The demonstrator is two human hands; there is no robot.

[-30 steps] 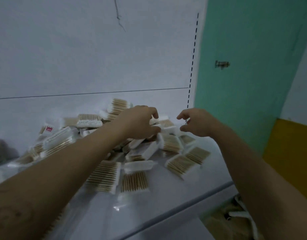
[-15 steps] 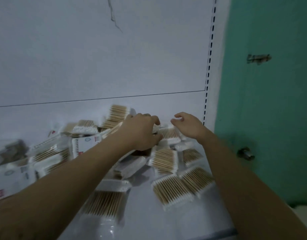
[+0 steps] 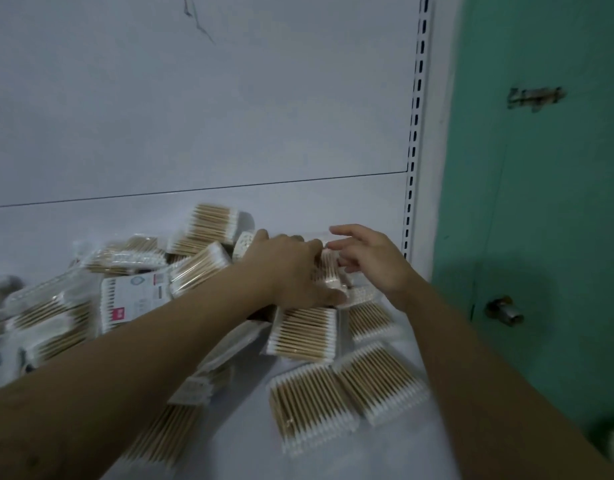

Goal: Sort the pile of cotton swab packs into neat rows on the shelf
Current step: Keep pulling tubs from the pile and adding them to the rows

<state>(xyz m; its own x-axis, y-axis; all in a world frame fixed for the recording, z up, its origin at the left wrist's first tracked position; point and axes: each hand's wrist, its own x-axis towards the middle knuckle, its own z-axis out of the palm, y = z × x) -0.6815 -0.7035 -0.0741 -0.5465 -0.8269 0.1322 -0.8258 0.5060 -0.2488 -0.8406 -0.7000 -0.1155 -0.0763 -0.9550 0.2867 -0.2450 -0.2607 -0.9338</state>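
A loose pile of cotton swab packs point(image 3: 132, 289) covers the left and middle of the white shelf point(image 3: 250, 431). Three packs lie flat at the front right, one of them point(image 3: 312, 407) nearest me. My left hand point(image 3: 288, 271) reaches over the pile and grips one swab pack point(image 3: 329, 268) at the back right, its thumb under the pack. My right hand point(image 3: 371, 258) is just right of that pack, fingers spread and relaxed, fingertips at the pack's clear top edge. My left forearm hides part of the pile.
The white back panel point(image 3: 229, 116) rises behind the pile. A slotted upright point(image 3: 414, 133) ends the shelf on the right. Beyond it is a green door point(image 3: 547, 209) with a latch point(image 3: 534, 97) and a metal knob point(image 3: 504, 310).
Both hands have moved further toward the back right corner. My left hand has closed on a pack there, and my right hand's fingers have spread out beside it.
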